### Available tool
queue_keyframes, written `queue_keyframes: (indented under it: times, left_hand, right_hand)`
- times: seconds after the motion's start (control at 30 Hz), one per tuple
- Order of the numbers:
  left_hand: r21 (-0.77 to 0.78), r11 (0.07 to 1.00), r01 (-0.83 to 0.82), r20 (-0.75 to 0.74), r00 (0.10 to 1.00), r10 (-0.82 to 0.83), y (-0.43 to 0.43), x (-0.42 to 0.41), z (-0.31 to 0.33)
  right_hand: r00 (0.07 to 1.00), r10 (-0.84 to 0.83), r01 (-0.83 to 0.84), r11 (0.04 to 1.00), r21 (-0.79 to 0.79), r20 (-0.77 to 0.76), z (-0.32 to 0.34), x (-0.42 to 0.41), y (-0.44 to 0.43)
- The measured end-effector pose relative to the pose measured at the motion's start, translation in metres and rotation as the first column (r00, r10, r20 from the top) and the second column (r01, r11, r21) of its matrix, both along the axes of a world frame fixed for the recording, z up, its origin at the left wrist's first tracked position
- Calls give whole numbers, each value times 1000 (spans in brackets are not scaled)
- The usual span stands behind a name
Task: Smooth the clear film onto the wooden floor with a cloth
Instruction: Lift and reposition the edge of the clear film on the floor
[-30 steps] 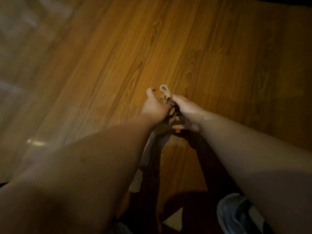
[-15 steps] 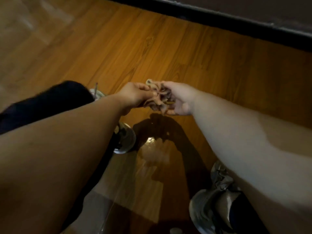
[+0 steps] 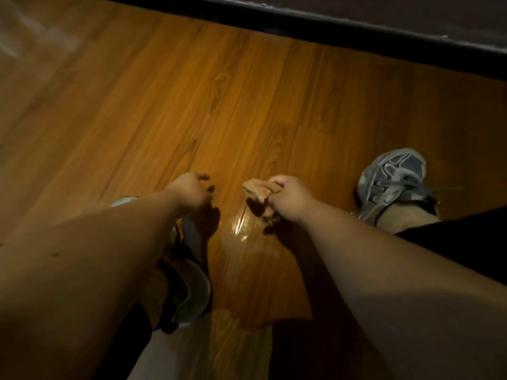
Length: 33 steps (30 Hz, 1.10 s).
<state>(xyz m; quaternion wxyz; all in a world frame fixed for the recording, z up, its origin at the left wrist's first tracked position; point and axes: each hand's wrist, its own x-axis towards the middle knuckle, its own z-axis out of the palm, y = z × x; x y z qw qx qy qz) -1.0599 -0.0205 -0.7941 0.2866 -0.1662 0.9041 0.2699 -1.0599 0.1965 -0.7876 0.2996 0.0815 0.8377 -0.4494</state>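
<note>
My right hand (image 3: 288,197) is closed around a small crumpled tan cloth (image 3: 258,189), which sticks out to the left of the fist, just above the floor. My left hand (image 3: 192,192) hovers a short way to the left with its fingers loosely curled and nothing in it. Between and below the hands a clear film (image 3: 244,226) lies on the wooden floor (image 3: 192,105); it shows as shiny creases and glare. How far the film reaches is hard to tell in the dim light.
A grey sneaker (image 3: 392,182) stands on the floor to the right of my right hand. Another grey shoe (image 3: 192,286) sits under my left forearm. A black baseboard (image 3: 329,31) runs along the top, with dark wall above.
My hands were together on the cloth and have drawn apart. The cloth stayed in my right hand; my left hand let go. The view tilted down toward my feet.
</note>
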Motion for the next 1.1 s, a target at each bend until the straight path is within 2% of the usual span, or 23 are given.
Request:
queue_keyframes:
  times: [0.1,0.2,0.27,0.37,0.43,0.47,0.5,0.53,0.57,0.6,0.67,0.7,0.73,0.77,0.8,0.83,0.87,0.9,0.93,1.0,1.03,1.07,1.1]
  left_hand:
    - [-239,944,228,152,969,-196,-24,-10,-23]
    - [-269,916,296,178,950,-255,-41,-23,-39]
    - [-261,918,300,178,949,-260,-54,-39,-44]
    - [-259,931,256,181,960,-214,-74,-65,-47]
    - [-270,935,231,169,967,-190,-85,-78,-49]
    - [-277,935,222,163,970,-182,-91,-83,-50]
    - [-281,935,216,164,971,-175,-97,-89,-51]
    - [-283,934,219,163,970,-178,-101,-93,-51]
    - [-281,934,220,164,970,-179,-104,-99,-51]
    - [-284,932,223,159,970,-184,-107,-105,-51]
    - [-306,927,218,122,974,-188,-112,-120,-50]
    - [-326,921,212,95,977,-191,-114,-128,-50]
    - [-343,915,211,67,977,-200,-116,-137,-50]
    - [-354,911,213,41,976,-212,-118,-147,-50]
    - [-353,912,209,25,977,-214,-118,-159,-50]
    - [-352,915,199,16,978,-206,-119,-168,-48]
    - [-351,916,194,16,979,-201,-119,-179,-49]
    - [-352,915,198,27,979,-202,-119,-188,-50]
    - [-349,914,205,50,978,-201,-120,-194,-51]
    - [-326,923,206,98,978,-184,-120,-199,-53]
    - [-313,928,203,113,978,-176,-120,-199,-54]
    - [-302,933,196,122,978,-166,-120,-198,-55]
    - [-293,938,186,126,980,-155,-121,-197,-55]
  right_hand:
    - [987,153,-125,928,350,-51,-20,-29,6]
    - [966,259,-220,828,516,-4,-27,-45,-8]
    - [865,501,-391,711,584,-30,-35,-37,-32]
    - [572,814,-682,543,489,-106,-51,-18,-68]
    - [252,953,-845,302,441,-170,-59,-25,-84]
    - [64,980,-869,147,473,-188,-62,-39,-87]
    - [-64,979,-852,47,521,-193,-66,-59,-89]
    - [-70,981,-823,46,566,-183,-71,-80,-85]
    - [36,985,-795,131,592,-169,-75,-107,-81]
    - [233,961,-750,277,601,-152,-77,-135,-74]
    - [639,755,-522,566,638,-147,-75,-194,-59]
    - [777,618,-400,636,660,-124,-73,-218,-55]
    - [859,501,-311,670,675,-102,-72,-233,-57]
    - [894,438,-265,683,681,-90,-71,-237,-64]
    - [894,441,-276,685,674,-82,-71,-232,-77]
    - [851,521,-356,664,657,-66,-70,-215,-91]
    - [758,649,-477,622,621,-68,-72,-194,-106]
    - [602,792,-613,540,577,-102,-73,-169,-121]
    - [399,903,-728,417,544,-158,-74,-145,-130]
    - [-25,977,-839,95,536,-211,-70,-127,-134]
    - [-134,969,-838,0,546,-206,-70,-135,-131]
    - [-109,974,-826,24,563,-200,-70,-147,-126]
    - [31,977,-818,147,556,-212,-70,-167,-118]
